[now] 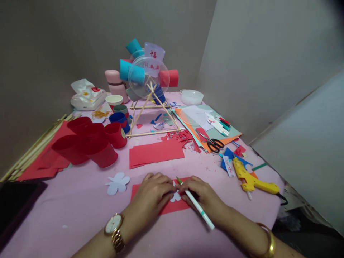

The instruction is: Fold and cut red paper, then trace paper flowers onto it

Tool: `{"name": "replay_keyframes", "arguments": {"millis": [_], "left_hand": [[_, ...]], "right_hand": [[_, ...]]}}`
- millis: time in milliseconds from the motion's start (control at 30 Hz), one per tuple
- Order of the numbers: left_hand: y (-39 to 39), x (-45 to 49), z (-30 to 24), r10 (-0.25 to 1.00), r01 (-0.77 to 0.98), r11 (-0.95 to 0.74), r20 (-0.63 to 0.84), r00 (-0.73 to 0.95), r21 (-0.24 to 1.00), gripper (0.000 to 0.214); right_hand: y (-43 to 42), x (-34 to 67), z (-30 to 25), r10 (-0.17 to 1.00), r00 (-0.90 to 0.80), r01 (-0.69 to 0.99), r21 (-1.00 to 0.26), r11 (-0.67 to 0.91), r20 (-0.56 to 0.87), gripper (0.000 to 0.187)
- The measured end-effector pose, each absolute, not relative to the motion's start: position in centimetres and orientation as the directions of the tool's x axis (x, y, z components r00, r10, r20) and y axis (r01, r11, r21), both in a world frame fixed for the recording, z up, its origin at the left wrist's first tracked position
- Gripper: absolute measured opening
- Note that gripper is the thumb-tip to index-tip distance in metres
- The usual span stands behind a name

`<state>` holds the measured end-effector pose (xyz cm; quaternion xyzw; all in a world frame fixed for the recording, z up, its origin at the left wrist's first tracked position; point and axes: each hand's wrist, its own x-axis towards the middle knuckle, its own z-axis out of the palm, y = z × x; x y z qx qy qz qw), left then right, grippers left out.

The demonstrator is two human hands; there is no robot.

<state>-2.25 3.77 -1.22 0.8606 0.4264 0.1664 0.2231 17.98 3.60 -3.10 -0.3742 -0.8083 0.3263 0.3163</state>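
Observation:
My left hand (153, 191) lies on a red paper sheet (172, 208) near the table's front edge, its fingers curled and pressing a small white cut-out shape (176, 196) onto the paper. Right beside it, my right hand (202, 193) grips a white marker with a green tip (196, 205), the tip pointing at the cut-out. A white flower-shaped cut-out (117, 183) lies loose to the left of my left hand.
On the pink table (80, 215) stand red paper cups (88, 143), a red paper strip (156, 153), a stick-framed wheel with coloured cups (147, 77), scissors (213, 143), markers (219, 124), a yellow glue gun (251, 179), and wooden sticks (32, 150) at left.

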Motion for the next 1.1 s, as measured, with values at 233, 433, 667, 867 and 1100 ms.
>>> {"name": "replay_keyframes", "arguments": {"millis": [233,433,667,867,1100], "left_hand": [[3.5,-2.3,-0.4,0.775,0.665,-0.599,0.115,0.621,0.445,0.019],[4.0,-7.3,0.8,0.868,0.704,-0.480,0.402,0.293,0.523,0.023],[3.8,-7.3,0.1,0.813,0.666,-0.582,0.349,0.466,0.467,0.026],[2.2,-4.3,0.7,0.681,0.587,-0.720,0.216,0.699,0.369,0.027],[1.3,-3.2,-0.9,0.637,0.612,-0.771,0.216,0.740,0.175,0.021]], "right_hand": [[3.3,18.1,-3.0,0.798,-0.538,0.409,-0.743,0.530,0.273,0.016],[3.3,18.3,-3.5,0.776,-0.557,0.399,-0.725,0.562,0.295,0.012],[3.3,18.3,-3.5,0.770,-0.566,0.403,-0.716,0.570,0.295,0.014],[3.2,18.2,-3.0,0.772,-0.572,0.426,-0.703,0.570,0.279,0.014],[3.1,18.1,-2.8,0.790,-0.548,0.430,-0.717,0.548,0.275,0.012]]}}
